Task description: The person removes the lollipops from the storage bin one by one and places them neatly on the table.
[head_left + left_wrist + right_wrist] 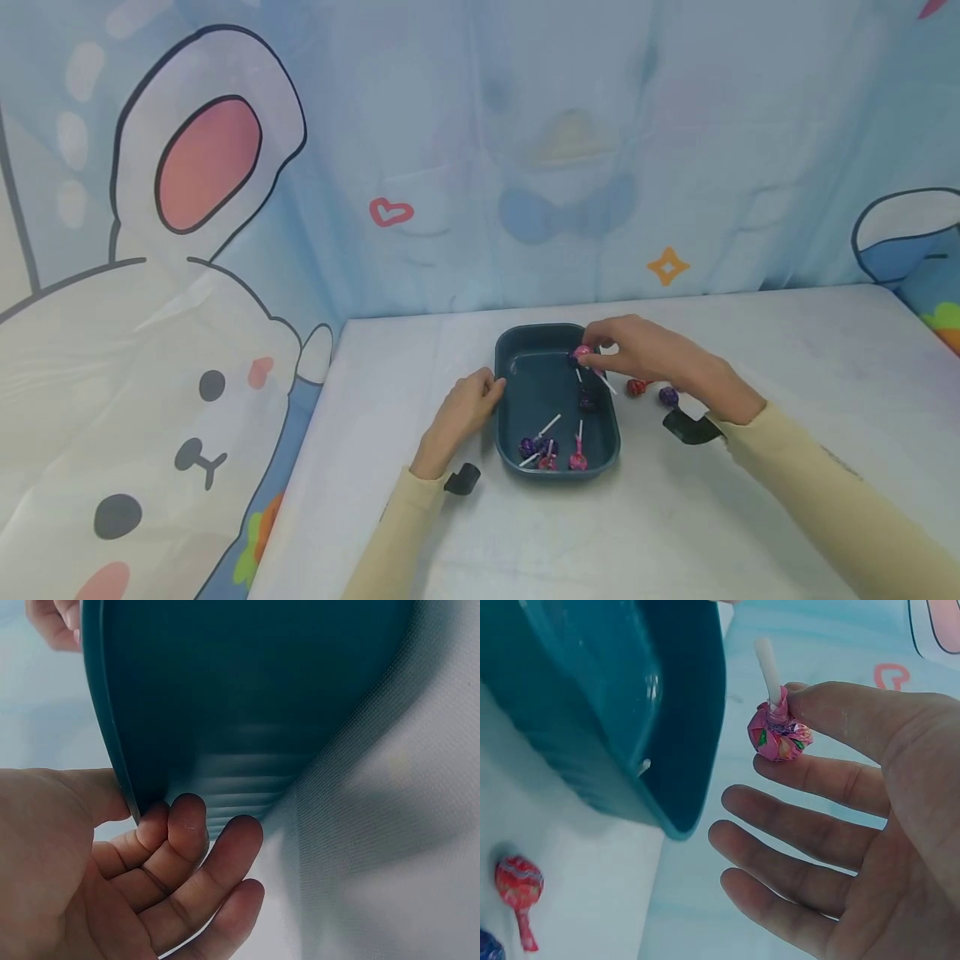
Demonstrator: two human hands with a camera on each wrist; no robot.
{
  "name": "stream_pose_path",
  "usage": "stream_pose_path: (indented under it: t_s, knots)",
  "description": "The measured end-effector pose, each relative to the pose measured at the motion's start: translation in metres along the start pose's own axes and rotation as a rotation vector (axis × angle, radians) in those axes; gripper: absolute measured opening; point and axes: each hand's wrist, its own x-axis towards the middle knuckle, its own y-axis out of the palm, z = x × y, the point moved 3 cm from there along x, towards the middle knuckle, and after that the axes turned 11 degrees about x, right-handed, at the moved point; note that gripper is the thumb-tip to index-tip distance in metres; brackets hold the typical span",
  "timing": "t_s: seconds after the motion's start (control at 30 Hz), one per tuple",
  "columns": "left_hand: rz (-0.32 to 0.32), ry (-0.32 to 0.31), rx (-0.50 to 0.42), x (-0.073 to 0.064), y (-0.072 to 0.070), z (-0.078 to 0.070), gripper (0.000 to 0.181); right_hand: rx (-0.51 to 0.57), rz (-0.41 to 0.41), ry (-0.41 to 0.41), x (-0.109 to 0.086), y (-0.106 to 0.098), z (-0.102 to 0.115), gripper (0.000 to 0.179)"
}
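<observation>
My right hand (637,346) pinches a pink-wrapped lollipop (775,735) between thumb and index finger, its white stick pointing away from the palm. The other fingers of that hand are spread loosely. In the head view it hangs over the far right corner of a dark teal plastic basin (536,392). With the thumb over the rim and the fingers against the outer wall, my left hand (467,408) grips the basin's left side. Several lollipops lie inside, among them purple ones (528,447) and a pink one (577,461) at the near end.
Right of the basin, a red lollipop (636,387) and a purple lollipop (668,397) lie on the white tabletop (712,517), beneath my right forearm. A blue printed curtain (450,167) hangs behind the table, and its rabbit-print part (150,375) covers the left side.
</observation>
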Motion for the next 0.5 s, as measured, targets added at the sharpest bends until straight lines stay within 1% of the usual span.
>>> stream_pose_path:
  t_s: [0.17, 0.3, 0.5]
  knots:
    - [0.006, -0.002, -0.014, -0.001, 0.0, 0.0, 0.029, -0.003, -0.033, 0.03, -0.011, -0.004, -0.012, 0.037]
    - [0.004, -0.001, -0.011, -0.002, -0.002, -0.001, 0.029, -0.009, -0.054, 0.076, -0.019, -0.007, -0.022, 0.042]
    - [0.008, -0.007, 0.001, -0.001, -0.002, -0.002, 0.029, -0.019, -0.057, 0.143, -0.031, -0.018, -0.041, 0.053]
